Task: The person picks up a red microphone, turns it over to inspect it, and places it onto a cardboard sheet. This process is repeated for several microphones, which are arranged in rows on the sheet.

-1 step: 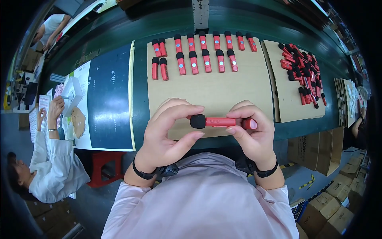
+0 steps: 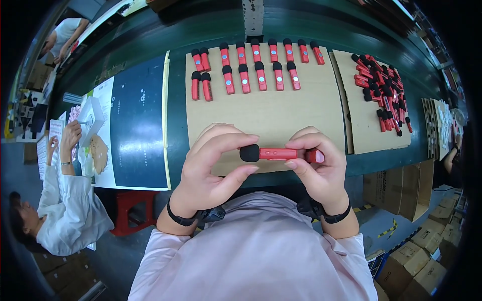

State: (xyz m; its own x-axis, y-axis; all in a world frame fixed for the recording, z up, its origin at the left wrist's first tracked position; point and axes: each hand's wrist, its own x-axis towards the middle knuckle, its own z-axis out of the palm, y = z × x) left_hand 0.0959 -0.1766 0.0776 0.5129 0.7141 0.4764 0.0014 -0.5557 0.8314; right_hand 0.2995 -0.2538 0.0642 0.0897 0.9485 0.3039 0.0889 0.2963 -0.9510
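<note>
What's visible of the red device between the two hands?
The red device is slim and plastic-looking, with small button-like marks on its upward face and a rounded, foam-like black tip at its left end. It is held crosswise over the cardboard, pinched toward its right end by the right hand. The left hand stands open around the tip; contact is unclear.

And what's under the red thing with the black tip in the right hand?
Brown cardboard shows around the red stick held by the right hand. The patch straight beneath the stick is covered, and the hand hides more, so I can't tell if anything lies there.
</note>
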